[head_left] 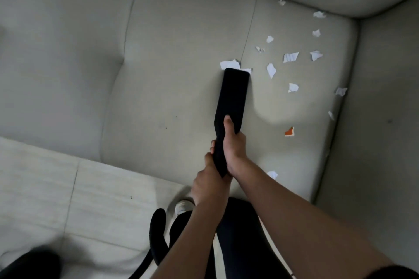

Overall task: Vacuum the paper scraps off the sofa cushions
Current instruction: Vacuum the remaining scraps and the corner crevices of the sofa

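- Gripping black vac nozzle mid-shaft w/ right hand, lower end w/ left hand.
- Pressing tip onto paper scraps near sofa cushion centre; more strewn twd right edge + back-right corner.
- Prob featherlight, flimsy, easily blown about; rigid nozzle best held low, both hands.

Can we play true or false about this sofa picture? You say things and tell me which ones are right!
1. The left hand and right hand both grip the nozzle. True.
2. The nozzle's tip touches a white scrap. True.
3. Every scrap is white. False: there is one orange scrap.
4. The scraps lie on the floor. False: they lie on the cushion.
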